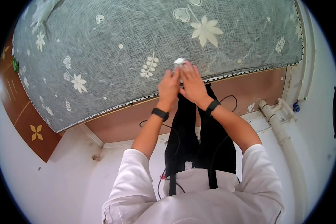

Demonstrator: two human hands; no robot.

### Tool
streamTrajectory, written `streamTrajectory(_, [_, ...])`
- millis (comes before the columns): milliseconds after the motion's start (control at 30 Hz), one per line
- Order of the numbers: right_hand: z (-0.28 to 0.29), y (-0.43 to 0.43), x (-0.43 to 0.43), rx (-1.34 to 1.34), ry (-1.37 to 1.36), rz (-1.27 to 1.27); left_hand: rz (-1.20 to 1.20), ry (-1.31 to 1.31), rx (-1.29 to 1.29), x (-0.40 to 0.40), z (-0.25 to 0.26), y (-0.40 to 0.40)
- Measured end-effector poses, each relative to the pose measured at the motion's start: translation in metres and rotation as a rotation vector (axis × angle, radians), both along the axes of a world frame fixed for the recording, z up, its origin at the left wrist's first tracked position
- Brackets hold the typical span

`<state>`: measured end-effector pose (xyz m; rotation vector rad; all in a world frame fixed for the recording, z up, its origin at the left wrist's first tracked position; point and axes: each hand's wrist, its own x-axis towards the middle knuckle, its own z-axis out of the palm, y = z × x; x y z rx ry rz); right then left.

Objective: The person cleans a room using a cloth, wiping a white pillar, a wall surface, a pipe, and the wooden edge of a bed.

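My left hand [168, 86] and my right hand [194, 84] are side by side over the near edge of a grey patterned cloth [106, 64]. A small white object [180, 61], perhaps crumpled paper or wrapping, shows just beyond and between the fingertips. Its lower part is hidden by the hands and blurred. On the left hand the fingers are curled in. The right hand's fingers stretch forward against or beside the white object; whether either hand grips it is unclear. Each wrist carries a black band.
Pale flowers, hearts and leaves decorate the cloth, which has a black-and-white trim. Crumpled translucent plastic [44, 12] lies at its far left corner. Brown wood with inlay [37, 133] borders the left side. Black cables [226, 98] hang near my legs. White pipes [277, 126] run along the right.
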<state>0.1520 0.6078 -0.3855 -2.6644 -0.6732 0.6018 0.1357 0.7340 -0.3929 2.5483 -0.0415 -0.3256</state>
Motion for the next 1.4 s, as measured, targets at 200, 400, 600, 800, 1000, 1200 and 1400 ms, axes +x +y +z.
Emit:
streamTrajectory(200, [-0.014, 0.062, 0.034, 0.338, -0.022, 0.08, 0.091, -0.023, 0.252, 0.017, 0.006, 0.064])
streamTrajectory(400, [-0.031, 0.084, 0.116, 0.344, -0.226, 0.03, -0.011, -0.125, 0.399, 0.12, 0.005, 0.079])
streamTrajectory(600, [-0.027, 0.058, 0.084, 0.165, -0.215, 0.071, 0.083, -0.035, 0.297, 0.077, -0.003, 0.043])
streamTrajectory(800, [-0.012, -0.004, 0.004, 0.159, -0.066, 0.176, 0.145, 0.118, 0.151, -0.021, 0.012, -0.013])
streamTrajectory(1000, [-0.016, -0.023, 0.015, 0.266, -0.019, 0.217, 0.265, 0.179, 0.192, -0.011, 0.018, -0.046])
streamTrajectory(1200, [-0.027, -0.023, 0.106, 0.17, -0.202, 0.08, 0.141, 0.048, 0.272, 0.1, 0.004, -0.042])
streamTrajectory(1400, [-0.038, -0.089, 0.161, 0.241, -0.354, -0.033, 0.034, -0.065, 0.169, 0.165, -0.007, -0.102])
